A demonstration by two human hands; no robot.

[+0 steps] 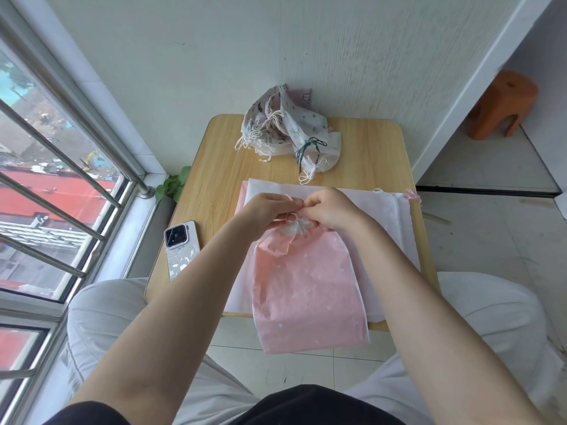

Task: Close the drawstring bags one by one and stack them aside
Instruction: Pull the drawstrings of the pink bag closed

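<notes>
Now both hands working at gathered mouth of pink bag, bag overhanging table near edge. Left hand and right hand pinching pink cord. Risk: cord slipping, mouth reopening; bag sliding off edge.

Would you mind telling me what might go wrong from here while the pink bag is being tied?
1. The pink drawstring bag hangs past the table's near edge; if both hands let go, it may slide off.
2. The left hand and right hand pinch a thin drawstring at the gathered mouth; a hard pull might snap it.
3. The phone lies near the left table edge; the left forearm could nudge it off.
</notes>
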